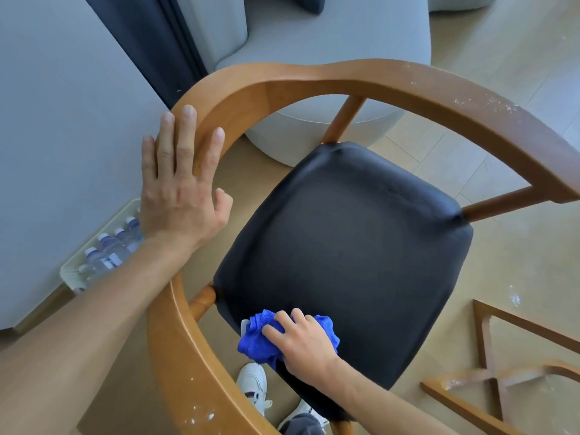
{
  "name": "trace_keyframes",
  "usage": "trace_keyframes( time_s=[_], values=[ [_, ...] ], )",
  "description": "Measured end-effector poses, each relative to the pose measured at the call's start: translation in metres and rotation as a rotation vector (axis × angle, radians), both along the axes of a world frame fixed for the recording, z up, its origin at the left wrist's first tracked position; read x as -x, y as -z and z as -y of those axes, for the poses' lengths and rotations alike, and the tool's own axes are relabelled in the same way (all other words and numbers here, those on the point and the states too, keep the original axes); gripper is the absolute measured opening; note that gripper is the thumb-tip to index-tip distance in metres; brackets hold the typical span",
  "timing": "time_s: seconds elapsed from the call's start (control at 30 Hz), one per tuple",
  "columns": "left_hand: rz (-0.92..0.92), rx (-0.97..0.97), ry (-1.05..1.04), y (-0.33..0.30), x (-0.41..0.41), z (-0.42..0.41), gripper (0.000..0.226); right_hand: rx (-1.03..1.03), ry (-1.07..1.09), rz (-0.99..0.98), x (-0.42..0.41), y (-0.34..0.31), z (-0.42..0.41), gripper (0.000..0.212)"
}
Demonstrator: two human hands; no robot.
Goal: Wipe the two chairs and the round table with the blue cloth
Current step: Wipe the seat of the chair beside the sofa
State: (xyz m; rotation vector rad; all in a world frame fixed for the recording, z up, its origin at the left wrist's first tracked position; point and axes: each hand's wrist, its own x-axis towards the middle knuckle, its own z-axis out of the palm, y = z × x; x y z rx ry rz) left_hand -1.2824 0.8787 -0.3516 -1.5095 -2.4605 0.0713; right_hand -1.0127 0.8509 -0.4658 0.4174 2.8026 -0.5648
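wiping black seat with blue cloth

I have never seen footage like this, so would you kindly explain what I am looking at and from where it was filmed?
There is no machine here: a person wears a wide-angle camera on the head, looking down at their own two bare hands. The left hand rests flat, fingers straight, on the curved wooden armrest of a chair, probably to steady it. The right hand has its grip on a bunched blue cloth and presses it on the near corner of the black seat. White specks still mark the wood. Water bottles stand in a tray by the wall, and the person's white shoe shows below.
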Motion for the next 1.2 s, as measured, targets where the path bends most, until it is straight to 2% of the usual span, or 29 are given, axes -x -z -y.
trace_keyframes(
  time_s=[0.07, 0.17, 0.23, 0.3, 0.4, 0.57, 0.63, 0.7, 0.77, 0.87, 1.0, 1.07, 1.1, 1.13, 1.2],
  values=[
    [0.001, -0.002, -0.003, -0.001, -0.001, 0.000, 0.075, -0.028, -0.025, -0.040, 0.009, 0.000, -0.006, 0.037],
    [0.005, -0.002, 0.009, -0.002, -0.001, 0.000, 0.076, -0.094, 0.125, -0.085, 0.057, 0.000, -0.022, 0.037],
    [-0.002, -0.016, 0.008, -0.002, -0.001, 0.000, 0.077, -0.140, 0.225, -0.044, 0.091, -0.003, -0.030, 0.035],
    [0.002, -0.023, 0.020, -0.001, -0.002, -0.001, 0.077, -0.176, 0.220, 0.001, 0.098, -0.003, -0.024, 0.032],
    [0.030, -0.039, 0.037, -0.001, -0.001, 0.000, 0.077, -0.161, -0.075, -0.005, 0.055, 0.000, 0.005, 0.030],
    [0.028, -0.075, 0.039, 0.002, 0.001, 0.001, 0.075, -0.097, -0.815, 0.271, -0.037, -0.005, 0.029, 0.034],
    [0.025, -0.087, 0.045, 0.003, 0.001, 0.000, 0.074, -0.089, -0.921, 0.296, -0.067, -0.007, 0.014, 0.034],
    [0.018, -0.085, 0.048, 0.002, 0.002, 0.001, 0.074, -0.063, -0.862, 0.278, -0.094, -0.010, -0.010, 0.031],
    [0.020, -0.082, 0.045, 0.002, 0.002, 0.001, 0.073, -0.056, -0.710, 0.228, -0.110, -0.012, -0.047, 0.029],
    [0.024, -0.094, 0.047, 0.001, -0.001, -0.001, 0.073, -0.109, -0.226, 0.131, -0.126, -0.015, -0.120, 0.039],
    [0.003, -0.096, 0.043, 0.002, 0.001, 0.000, 0.074, -0.194, 0.813, 0.090, -0.122, -0.020, -0.215, 0.045],
    [-0.016, -0.093, 0.035, 0.003, 0.001, -0.001, 0.074, -0.125, 1.319, 0.110, -0.107, -0.020, -0.253, 0.042],
    [-0.023, -0.091, 0.032, 0.004, 0.001, -0.001, 0.074, -0.072, 1.498, 0.115, -0.097, -0.018, -0.268, 0.042],
    [-0.025, -0.089, 0.030, 0.005, 0.001, -0.002, 0.074, -0.037, 1.619, 0.117, -0.084, -0.016, -0.279, 0.044],
    [-0.027, -0.080, 0.030, 0.006, 0.002, -0.002, 0.075, -0.036, 1.707, 0.129, -0.054, -0.009, -0.289, 0.049]
  ],
)
